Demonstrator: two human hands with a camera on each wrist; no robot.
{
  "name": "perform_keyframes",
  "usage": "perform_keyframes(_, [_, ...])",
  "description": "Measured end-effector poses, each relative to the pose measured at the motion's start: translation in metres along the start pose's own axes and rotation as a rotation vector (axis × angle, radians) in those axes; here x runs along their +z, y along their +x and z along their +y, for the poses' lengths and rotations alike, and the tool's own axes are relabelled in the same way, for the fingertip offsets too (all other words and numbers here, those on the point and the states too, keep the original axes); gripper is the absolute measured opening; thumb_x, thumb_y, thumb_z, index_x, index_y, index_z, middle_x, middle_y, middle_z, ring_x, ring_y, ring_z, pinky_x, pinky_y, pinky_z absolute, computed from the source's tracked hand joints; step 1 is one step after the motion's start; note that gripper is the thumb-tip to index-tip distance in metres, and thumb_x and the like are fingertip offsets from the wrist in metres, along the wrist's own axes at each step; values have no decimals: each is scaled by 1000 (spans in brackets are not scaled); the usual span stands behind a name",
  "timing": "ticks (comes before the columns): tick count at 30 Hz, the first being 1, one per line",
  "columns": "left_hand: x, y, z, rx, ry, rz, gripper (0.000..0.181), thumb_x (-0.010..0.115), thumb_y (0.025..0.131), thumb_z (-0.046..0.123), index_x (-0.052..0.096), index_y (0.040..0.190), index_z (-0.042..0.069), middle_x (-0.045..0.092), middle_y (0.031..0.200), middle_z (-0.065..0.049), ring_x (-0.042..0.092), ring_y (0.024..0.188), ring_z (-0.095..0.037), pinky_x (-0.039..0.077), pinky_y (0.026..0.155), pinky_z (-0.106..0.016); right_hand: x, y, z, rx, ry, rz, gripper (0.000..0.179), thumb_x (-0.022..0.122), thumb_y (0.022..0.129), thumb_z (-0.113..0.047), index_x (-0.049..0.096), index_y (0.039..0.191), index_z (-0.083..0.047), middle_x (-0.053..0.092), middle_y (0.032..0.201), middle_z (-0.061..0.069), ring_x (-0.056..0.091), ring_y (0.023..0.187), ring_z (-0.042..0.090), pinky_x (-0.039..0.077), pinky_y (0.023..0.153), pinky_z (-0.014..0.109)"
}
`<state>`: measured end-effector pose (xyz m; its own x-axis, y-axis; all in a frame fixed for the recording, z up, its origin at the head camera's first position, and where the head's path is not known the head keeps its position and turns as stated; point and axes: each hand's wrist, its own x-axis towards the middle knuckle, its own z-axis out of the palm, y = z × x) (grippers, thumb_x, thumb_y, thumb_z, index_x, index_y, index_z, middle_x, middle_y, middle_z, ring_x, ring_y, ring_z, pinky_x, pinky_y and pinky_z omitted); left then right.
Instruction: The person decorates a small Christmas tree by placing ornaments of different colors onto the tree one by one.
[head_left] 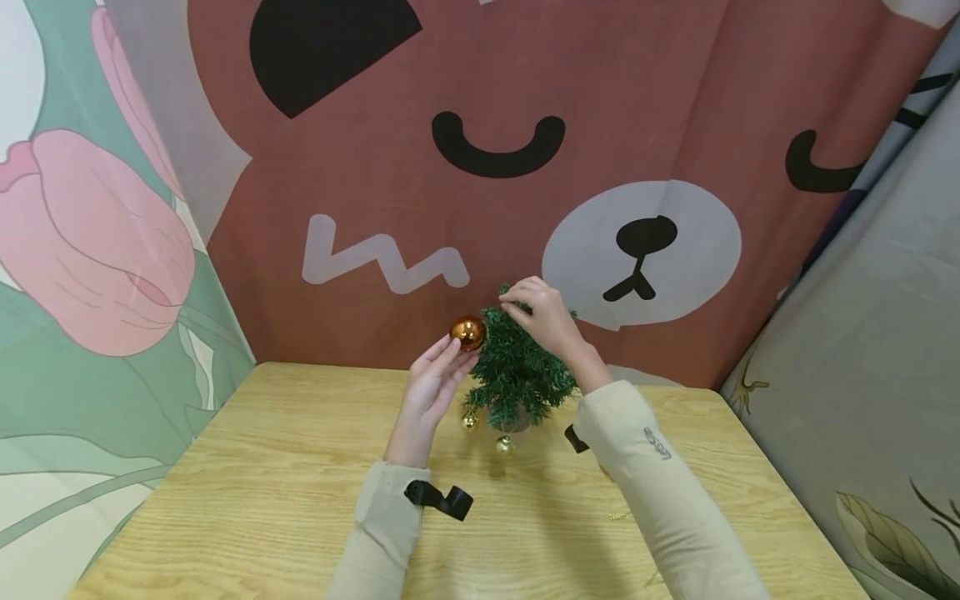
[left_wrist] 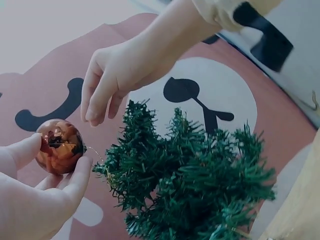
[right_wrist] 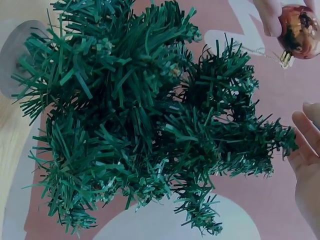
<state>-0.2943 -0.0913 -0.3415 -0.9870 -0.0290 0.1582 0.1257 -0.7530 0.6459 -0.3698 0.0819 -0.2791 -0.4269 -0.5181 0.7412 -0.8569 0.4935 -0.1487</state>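
Evidently, a shiny copper-coloured ball [head_left: 468, 333] is held near the centre of the head frame by the left hand [head_left: 433, 385]; it is pinched between thumb and fingers, just beside the upper left of a small green artificial tree [head_left: 521, 367]; in the left wrist view, a thin wire [left_wrist: 95, 152] is seen running from the ball, at the left of the frame, to the foliage. The right hand [head_left: 547, 318] is poised at the top of the tree, slightly right of centre; its fingers are bent downward and loosely parted; whether the foliage is touched cannot be told. The tree is carried by a pot [head_left: 517, 419] on the wooden worktop [head_left: 285, 467]; one gold bauble [head_left: 470, 421] is seen at the tree's lower left, a second gold bauble [head_left: 505, 444] just in front of the pot; a scrap of gold string [head_left: 618, 517] is noted at lower right; the whole is backed by a brown printed cloth [head_left: 360, 175].
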Motion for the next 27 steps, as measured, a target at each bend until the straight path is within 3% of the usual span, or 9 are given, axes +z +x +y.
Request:
perform_keyframes(4, [0,-2,0,-52,-75,-34,20,40,97,1,59,104,2,65,94,-10,64,89,-21,48,86,-33,1,-1,-2,-16,27,17,11,67,81,0,71,92,1,66,89,13,60,83,24,51,70,34])
perform_keyframes(9, [0,-3,0,-86,-108,-69,33,38,99,7,41,129,-5,66,95,-8,62,94,-23,47,88,-31,1,-2,-5,-27,70,38,12,67,79,5,70,90,3,66,87,13,63,77,23,52,65,31])
perform_keyframes(11, [1,-3,0,-98,-120,-79,36,37,99,9,38,132,-6,65,96,-8,61,96,-22,46,88,-31,0,-2,-6,-26,79,43,12,67,79,5,70,90,4,66,87,13,63,75,22,51,64,30])
perform_keyframes(14, [1,-4,1,-118,-151,-85,30,37,99,11,47,125,-1,64,99,-9,61,97,-23,46,88,-31,-1,-2,-10,8,105,20,12,65,81,3,69,93,4,65,83,13,61,60,19,49,52,25])
perform_keyframes(17, [2,-5,1,-137,-192,-88,25,38,99,13,56,114,3,64,100,-11,61,97,-24,47,88,-31,-4,-2,-15,107,179,-57,16,64,85,-3,68,97,5,62,75,14,54,44,19,44,40,24])
perform_keyframes(20, [3,-5,2,-152,-226,-87,24,39,99,14,59,109,4,64,100,-12,61,97,-24,47,87,-32,-6,-1,-20,276,295,-168,25,64,86,-10,65,105,6,62,70,19,52,37,23,44,36,30])
perform_keyframes(24, [4,-5,2,-174,-251,-95,25,40,99,16,59,109,5,64,100,-12,61,98,-23,46,89,-31,-7,0,-23,473,409,-285,34,64,87,-14,60,115,3,67,88,21,56,41,28,47,39,41])
perform_keyframes(27, [4,-5,2,-191,-268,-100,27,40,99,19,62,106,6,65,99,-12,61,98,-23,45,90,-31,-7,0,-23,511,434,-333,36,64,86,-13,58,119,3,65,99,21,58,45,35,47,41,46])
